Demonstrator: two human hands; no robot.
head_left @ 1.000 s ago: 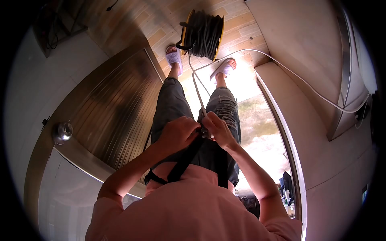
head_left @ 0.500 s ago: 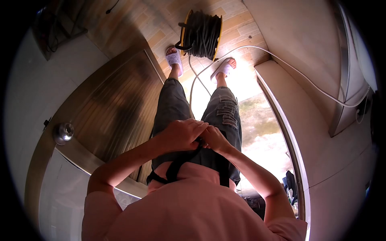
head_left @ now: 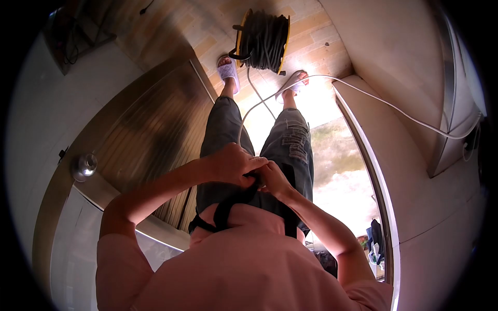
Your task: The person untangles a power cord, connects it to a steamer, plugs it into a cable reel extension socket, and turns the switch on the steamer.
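Note:
My left hand (head_left: 232,164) and my right hand (head_left: 274,179) meet in front of my waist, fingers closed and fingertips touching. A dark thing shows between them, mostly covered by the fingers, so its kind is unclear. A white cable (head_left: 363,90) arches from the right wall over my foot and runs down behind my left hand; whether its end is in my grip is hidden. A black strap (head_left: 224,210) loops at my waist and leads up towards the hands. On the floor beyond my feet stands a yellow-rimmed cable reel (head_left: 263,41) wound with black cable.
To the left is a door (head_left: 150,129) with a round knob (head_left: 85,165). On the right, a door frame (head_left: 369,171) edges a bright opening, with a pale wall (head_left: 415,171) beyond. A slipper (head_left: 228,72) on one foot is close to the reel.
My left hand has risen slightly and turned, and my left elbow has swung outward. The white cable near the hands has shifted left. The view has tilted a little.

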